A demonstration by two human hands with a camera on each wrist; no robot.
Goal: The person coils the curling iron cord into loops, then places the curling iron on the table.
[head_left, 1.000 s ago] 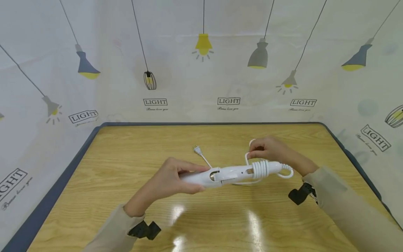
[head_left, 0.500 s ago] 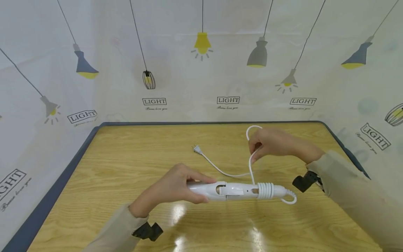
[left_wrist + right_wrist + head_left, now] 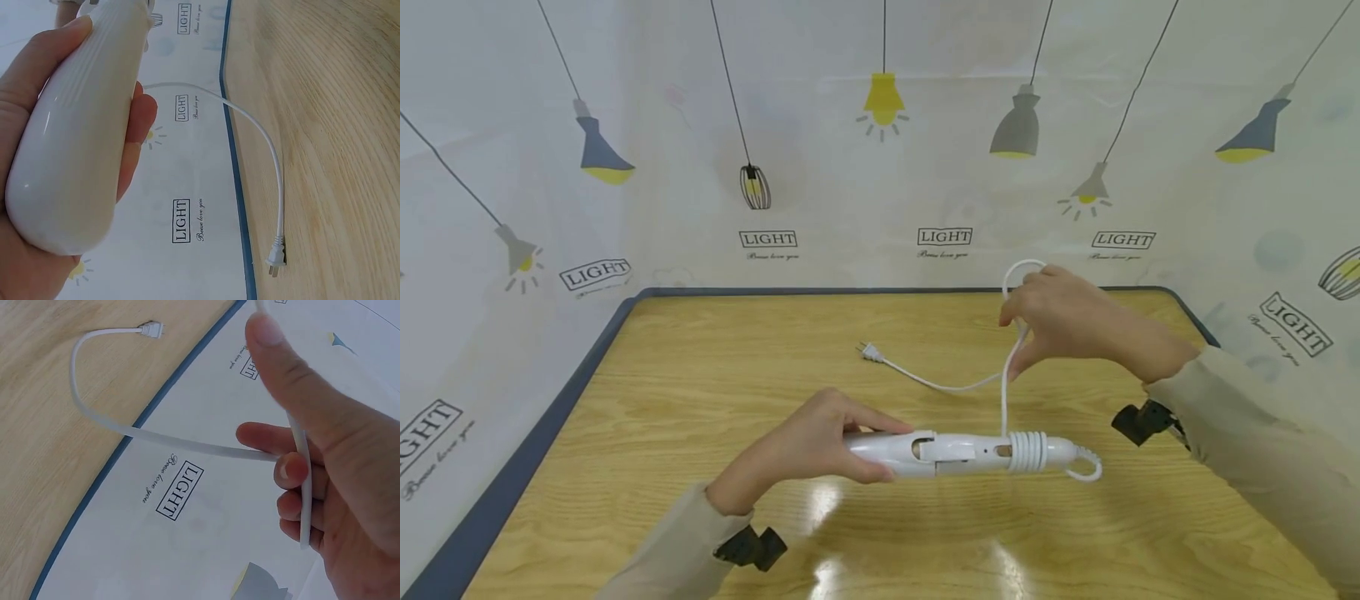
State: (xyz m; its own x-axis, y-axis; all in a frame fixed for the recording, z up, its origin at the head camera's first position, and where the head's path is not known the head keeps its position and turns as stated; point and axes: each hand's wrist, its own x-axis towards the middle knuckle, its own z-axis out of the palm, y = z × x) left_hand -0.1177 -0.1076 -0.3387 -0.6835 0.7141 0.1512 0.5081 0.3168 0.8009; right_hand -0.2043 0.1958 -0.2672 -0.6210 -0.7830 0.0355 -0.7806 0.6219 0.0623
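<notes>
In the head view my left hand (image 3: 805, 442) grips the thick left end of a white hair iron (image 3: 955, 451), held level over the table. Its smooth, rounded end fills the palm in the left wrist view, thumb on one side and fingers on the other. Several turns of white power cord (image 3: 1004, 392) wrap the iron near its right end. From that coil (image 3: 1028, 451) the cord rises to my right hand (image 3: 1067, 321), whose curled fingers hold it beyond the iron. The right wrist view shows the cord (image 3: 187, 445) running across those fingers. Its two-prong plug (image 3: 872, 352) lies on the wood.
A wooden table (image 3: 737, 350) with a dark blue edge (image 3: 820, 292) lies below. Behind and at both sides stands a pale backdrop (image 3: 820, 150) printed with lamps. Black wrist mounts (image 3: 751, 547) sit at both sleeves.
My right hand has moved up and away, drawing the cord into a longer free length and a higher loop. The hair iron has come nearer and levelled in my left hand.
</notes>
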